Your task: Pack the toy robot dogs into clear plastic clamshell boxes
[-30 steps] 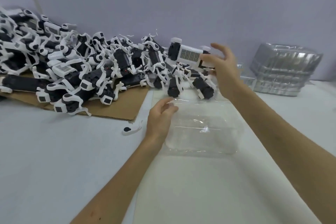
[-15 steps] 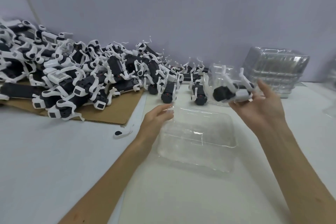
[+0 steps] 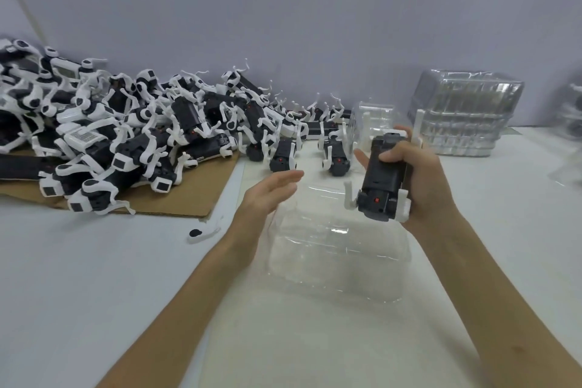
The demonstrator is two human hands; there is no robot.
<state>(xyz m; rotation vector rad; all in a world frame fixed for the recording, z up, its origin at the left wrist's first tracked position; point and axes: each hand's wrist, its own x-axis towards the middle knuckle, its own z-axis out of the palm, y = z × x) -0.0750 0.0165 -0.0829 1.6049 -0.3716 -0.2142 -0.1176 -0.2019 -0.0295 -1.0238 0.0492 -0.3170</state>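
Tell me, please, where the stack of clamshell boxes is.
In the head view the clamshell stack sits far right on the table, beyond the right hand.

**Gloss against matt**

The clamshell box (image 3: 340, 249) is thin, clear, glossy plastic catching bright glints, like the stack of clamshell boxes (image 3: 466, 116). The toy robot dog (image 3: 382, 179) is smooth black-and-white plastic. The cardboard sheet (image 3: 176, 198) is dull brown. The table (image 3: 78, 277) looks smooth, matt white.

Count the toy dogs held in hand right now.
1: the toy dog sits in the right hand, near the clear clamshell box. The left hand holds none.
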